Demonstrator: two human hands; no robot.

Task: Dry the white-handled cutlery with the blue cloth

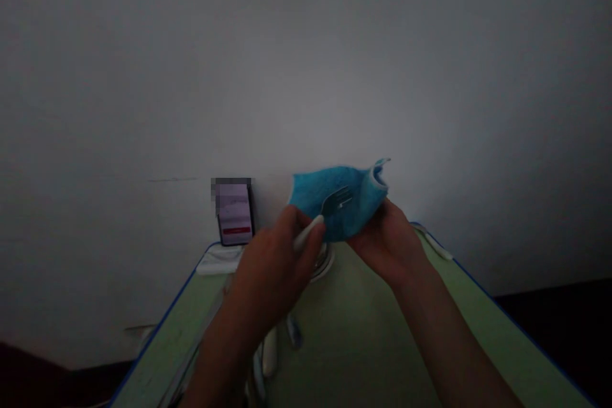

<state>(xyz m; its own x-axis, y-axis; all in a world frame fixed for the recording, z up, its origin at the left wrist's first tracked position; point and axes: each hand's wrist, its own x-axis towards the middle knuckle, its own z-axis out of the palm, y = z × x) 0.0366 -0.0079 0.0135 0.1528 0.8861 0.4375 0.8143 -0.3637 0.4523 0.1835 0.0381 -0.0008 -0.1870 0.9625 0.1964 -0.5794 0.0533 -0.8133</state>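
A fork (308, 234) with a pale handle and metal tines is gripped by its handle in my left hand (280, 261). Its tines lie in front of a blue cloth (329, 178) with a light edge. My right hand (387, 239) supports the cloth from behind and below, at its right side, where the cloth folds up and curls. The right fingers are mostly hidden behind the cloth. Both hands are raised above the far part of the green table (363, 331).
A phone (234, 213) leans on the wall at the back left, by a white folded cloth (217, 261). Beneath my left hand is a round item (322, 264). Several utensils, one pale-handled (270, 354), lie at left. A white-handled utensil (437, 245) rests at the right edge.
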